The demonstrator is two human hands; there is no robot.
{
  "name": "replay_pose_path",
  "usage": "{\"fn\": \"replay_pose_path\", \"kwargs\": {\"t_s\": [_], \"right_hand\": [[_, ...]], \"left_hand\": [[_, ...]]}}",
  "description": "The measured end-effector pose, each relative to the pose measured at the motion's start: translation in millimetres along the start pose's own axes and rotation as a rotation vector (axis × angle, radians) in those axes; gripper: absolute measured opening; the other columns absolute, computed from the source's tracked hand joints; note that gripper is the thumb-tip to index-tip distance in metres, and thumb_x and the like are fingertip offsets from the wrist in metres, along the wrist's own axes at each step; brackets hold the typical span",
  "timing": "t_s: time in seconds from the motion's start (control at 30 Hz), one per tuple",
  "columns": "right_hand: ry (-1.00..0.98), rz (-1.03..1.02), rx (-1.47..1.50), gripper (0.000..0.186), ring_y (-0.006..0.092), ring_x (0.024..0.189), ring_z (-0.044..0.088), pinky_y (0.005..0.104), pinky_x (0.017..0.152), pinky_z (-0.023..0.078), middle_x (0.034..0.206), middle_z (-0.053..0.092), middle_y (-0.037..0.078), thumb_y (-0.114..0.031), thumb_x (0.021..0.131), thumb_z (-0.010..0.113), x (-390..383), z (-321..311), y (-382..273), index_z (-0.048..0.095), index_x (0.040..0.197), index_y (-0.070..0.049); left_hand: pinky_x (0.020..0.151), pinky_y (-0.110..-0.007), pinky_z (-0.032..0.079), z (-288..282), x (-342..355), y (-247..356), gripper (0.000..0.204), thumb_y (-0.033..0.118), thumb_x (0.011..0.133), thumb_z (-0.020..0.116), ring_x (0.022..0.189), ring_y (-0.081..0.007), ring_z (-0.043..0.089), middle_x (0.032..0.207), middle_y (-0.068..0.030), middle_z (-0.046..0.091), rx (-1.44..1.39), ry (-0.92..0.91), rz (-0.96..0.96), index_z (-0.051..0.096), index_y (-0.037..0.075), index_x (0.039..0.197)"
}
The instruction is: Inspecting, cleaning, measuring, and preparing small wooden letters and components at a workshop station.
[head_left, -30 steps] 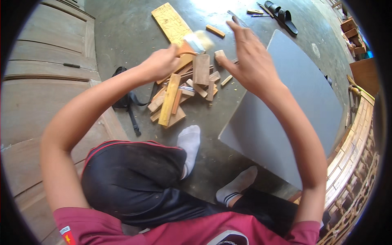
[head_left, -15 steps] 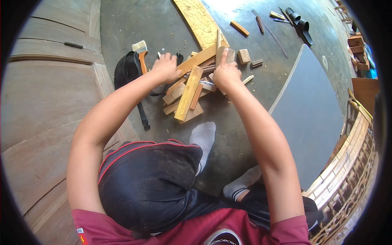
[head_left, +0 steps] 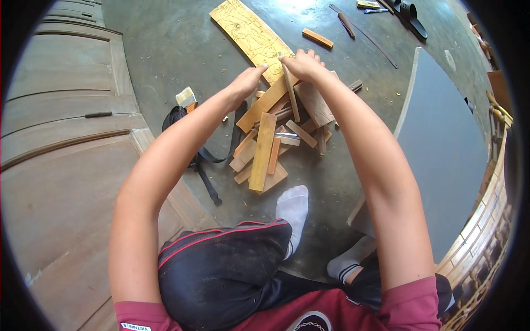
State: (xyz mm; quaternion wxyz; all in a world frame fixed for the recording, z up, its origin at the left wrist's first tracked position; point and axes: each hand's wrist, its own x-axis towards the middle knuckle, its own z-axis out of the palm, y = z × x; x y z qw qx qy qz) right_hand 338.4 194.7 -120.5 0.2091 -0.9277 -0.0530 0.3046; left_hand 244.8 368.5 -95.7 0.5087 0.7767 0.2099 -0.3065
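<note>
A loose pile of wooden offcuts lies on the floor before me, a yellow wooden strip on top. Just beyond is a long yellow board with line drawings on it. My left hand is beside that board's near left edge, thumb stretched toward it; its other fingers are mostly hidden. A diagonal wooden bar lies below. My right hand is over the board's near right corner, thumb and a fingertip closed at the top of a thin wooden stick. Under my right wrist rests a broad wooden block.
At left are a wooden panelled door, a paintbrush and a black strap. A grey panel stands at right. Farther off lie a small wood bar, a thin-bladed tool and a black sandal.
My left hand has left the diagonal bar for the drawn board's edge. The right hand has moved off the block to the thin stick, which now leans lower. The view has shifted.
</note>
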Motion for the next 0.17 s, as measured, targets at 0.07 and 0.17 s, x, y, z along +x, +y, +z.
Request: {"fn": "replay_pose_path", "kwargs": {"t_s": [0.07, 0.17], "right_hand": [[-0.013, 0.06, 0.12, 0.09, 0.0433, 0.155, 0.03, 0.0556, 0.125, 0.024, 0.166, 0.032, 0.028, -0.062, 0.096, 0.054, 15.5, 15.1, -2.9, 0.04, 0.161, -0.001], [0.126, 0.136, 0.137, 0.092, 0.0423, 0.158, 0.025, 0.056, 0.126, 0.023, 0.17, 0.025, 0.027, -0.063, 0.097, 0.054, 16.9, 36.9, -14.4, 0.037, 0.163, -0.002]], "left_hand": [[0.126, -0.041, 0.032, 8.6, 5.2, -7.5, 0.088, 0.062, 0.107, 0.048, 0.154, -0.0292, 0.038, 0.17, -0.0193, 0.034, -0.35, -0.005, -0.02, 0.031, -0.002, 0.164], [0.131, -0.04, 0.024, 16.7, -2.8, -6.2, 0.094, 0.065, 0.106, 0.047, 0.16, -0.0293, 0.028, 0.175, -0.0193, 0.025, -0.518, -0.027, 0.028, 0.024, -0.003, 0.167]]}}
